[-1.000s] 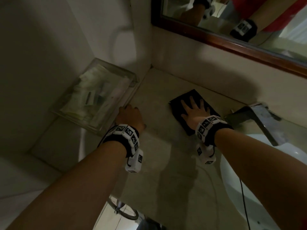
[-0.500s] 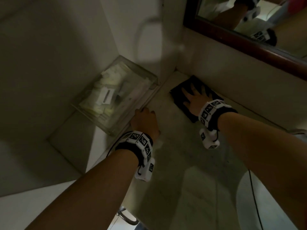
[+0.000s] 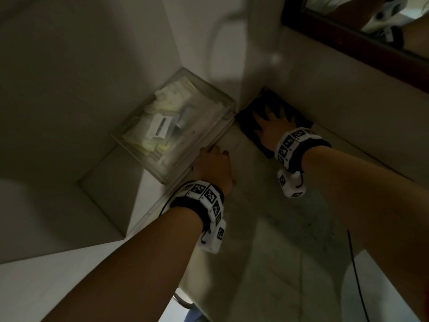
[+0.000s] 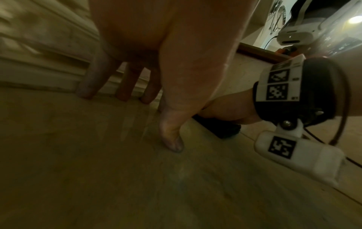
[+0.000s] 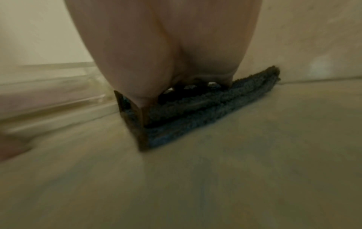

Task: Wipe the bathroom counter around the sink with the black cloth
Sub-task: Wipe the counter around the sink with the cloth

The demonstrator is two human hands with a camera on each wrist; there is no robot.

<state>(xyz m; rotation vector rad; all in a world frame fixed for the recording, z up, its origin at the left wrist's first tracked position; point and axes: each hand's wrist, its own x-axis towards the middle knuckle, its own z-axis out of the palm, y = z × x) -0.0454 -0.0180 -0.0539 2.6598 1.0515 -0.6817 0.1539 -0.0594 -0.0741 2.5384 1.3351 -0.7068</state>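
Note:
The folded black cloth [image 3: 249,123] [image 5: 205,111] lies flat on the beige stone counter [image 3: 290,228] in its far left corner, against the back wall. My right hand [image 3: 270,125] presses on it with fingers spread and straight. My left hand [image 3: 213,163] rests on the counter's left edge, fingertips [image 4: 86,93] down on the stone beside the clear box, holding nothing. In the left wrist view the cloth [image 4: 221,127] shows under the right palm.
A clear plastic box [image 3: 176,126] with pale packets sits on a lower ledge just left of the counter. A dark-framed mirror [image 3: 348,31] hangs above the back wall. A black cable [image 3: 357,275] trails along the right arm.
My right hand has slid the cloth away from the faucet leftward along the back wall into the corner. The left hand stayed at the counter's edge. The view swung left, losing the faucet and basin.

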